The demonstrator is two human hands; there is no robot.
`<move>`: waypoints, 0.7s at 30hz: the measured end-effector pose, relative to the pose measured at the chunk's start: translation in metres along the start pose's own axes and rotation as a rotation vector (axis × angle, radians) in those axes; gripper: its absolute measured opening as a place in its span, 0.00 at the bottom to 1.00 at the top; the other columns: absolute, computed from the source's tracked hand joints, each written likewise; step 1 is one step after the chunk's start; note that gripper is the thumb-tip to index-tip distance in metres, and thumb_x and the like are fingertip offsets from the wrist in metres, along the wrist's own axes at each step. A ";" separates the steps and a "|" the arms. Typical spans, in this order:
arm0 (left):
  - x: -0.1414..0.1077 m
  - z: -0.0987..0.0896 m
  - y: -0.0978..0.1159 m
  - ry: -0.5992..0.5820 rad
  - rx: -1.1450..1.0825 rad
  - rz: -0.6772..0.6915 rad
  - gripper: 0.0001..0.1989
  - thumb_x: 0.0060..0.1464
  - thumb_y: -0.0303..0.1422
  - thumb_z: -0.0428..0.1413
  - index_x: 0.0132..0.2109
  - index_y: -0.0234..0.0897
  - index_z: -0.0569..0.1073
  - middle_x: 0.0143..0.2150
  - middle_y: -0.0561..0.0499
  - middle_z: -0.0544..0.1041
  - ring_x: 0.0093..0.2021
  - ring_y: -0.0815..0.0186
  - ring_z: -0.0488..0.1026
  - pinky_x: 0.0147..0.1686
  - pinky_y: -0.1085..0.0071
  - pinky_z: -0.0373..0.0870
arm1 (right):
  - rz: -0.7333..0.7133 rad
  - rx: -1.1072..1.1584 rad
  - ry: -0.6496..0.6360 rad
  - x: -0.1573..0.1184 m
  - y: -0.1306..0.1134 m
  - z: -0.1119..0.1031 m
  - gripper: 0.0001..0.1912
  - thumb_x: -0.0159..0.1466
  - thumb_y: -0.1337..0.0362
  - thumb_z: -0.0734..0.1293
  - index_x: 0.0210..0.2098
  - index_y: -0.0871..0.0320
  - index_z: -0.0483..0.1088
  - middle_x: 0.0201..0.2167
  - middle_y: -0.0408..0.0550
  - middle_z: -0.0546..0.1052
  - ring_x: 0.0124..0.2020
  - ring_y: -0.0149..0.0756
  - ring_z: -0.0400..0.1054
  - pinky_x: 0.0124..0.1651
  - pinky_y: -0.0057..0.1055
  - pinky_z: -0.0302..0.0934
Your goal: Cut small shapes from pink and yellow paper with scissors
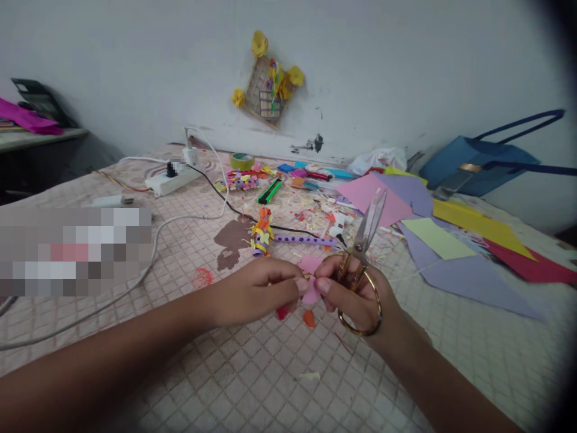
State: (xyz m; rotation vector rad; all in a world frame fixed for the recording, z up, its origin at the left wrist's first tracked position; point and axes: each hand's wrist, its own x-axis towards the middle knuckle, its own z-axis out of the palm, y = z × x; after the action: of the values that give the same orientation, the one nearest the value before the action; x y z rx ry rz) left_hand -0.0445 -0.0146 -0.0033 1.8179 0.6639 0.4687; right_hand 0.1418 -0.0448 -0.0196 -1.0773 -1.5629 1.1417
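Note:
My left hand [265, 291] pinches a small pink paper piece [311, 293] between thumb and finger. It is petal-shaped, with a yellowish bit near its middle. Thumb and fingertips of my right hand [367, 300] grip the other side of the same piece. Gold-handled scissors [372, 222] also hang in my right hand, one loop around the fingers, blades pointing up and away from the paper. Red and orange scraps [309, 319] lie on the cloth just below my fingertips. Beyond my hands is a purple dotted paper strip [306, 240] beside a colourful paper figure [262, 231].
A glue gun [340, 225], a green cutter [270, 191] and tape [242, 160] lie further back. Coloured sheets [469, 264] and a blue bag [478, 159] are at right. At left, a white cable [155, 249] runs from a power strip [174, 180] across the patterned cloth.

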 end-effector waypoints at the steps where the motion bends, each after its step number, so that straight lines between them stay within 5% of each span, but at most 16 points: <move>1: 0.000 0.000 0.000 0.012 -0.011 0.001 0.15 0.56 0.39 0.46 0.27 0.34 0.65 0.23 0.55 0.64 0.26 0.73 0.61 0.27 0.76 0.58 | -0.014 -0.003 0.009 0.000 0.000 0.000 0.07 0.57 0.61 0.66 0.30 0.58 0.66 0.19 0.38 0.66 0.18 0.25 0.59 0.21 0.23 0.54; 12: 0.001 0.009 -0.002 0.059 -0.137 -0.026 0.16 0.55 0.41 0.48 0.27 0.33 0.66 0.22 0.56 0.63 0.25 0.72 0.62 0.27 0.74 0.60 | -0.045 0.028 -0.007 0.001 0.001 0.002 0.04 0.57 0.65 0.67 0.30 0.58 0.66 0.19 0.37 0.67 0.19 0.24 0.61 0.22 0.21 0.55; 21: 0.001 0.013 -0.001 0.263 -0.129 -0.014 0.12 0.52 0.38 0.52 0.28 0.33 0.68 0.22 0.55 0.66 0.23 0.73 0.64 0.23 0.76 0.60 | -0.031 -0.024 0.021 0.002 0.001 0.003 0.06 0.57 0.64 0.67 0.29 0.58 0.65 0.20 0.37 0.66 0.20 0.24 0.60 0.23 0.22 0.55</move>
State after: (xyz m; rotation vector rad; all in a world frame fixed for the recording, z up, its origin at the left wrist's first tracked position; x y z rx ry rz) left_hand -0.0360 -0.0229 -0.0090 1.6438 0.8058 0.7323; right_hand 0.1389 -0.0434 -0.0211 -1.0739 -1.5758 1.0901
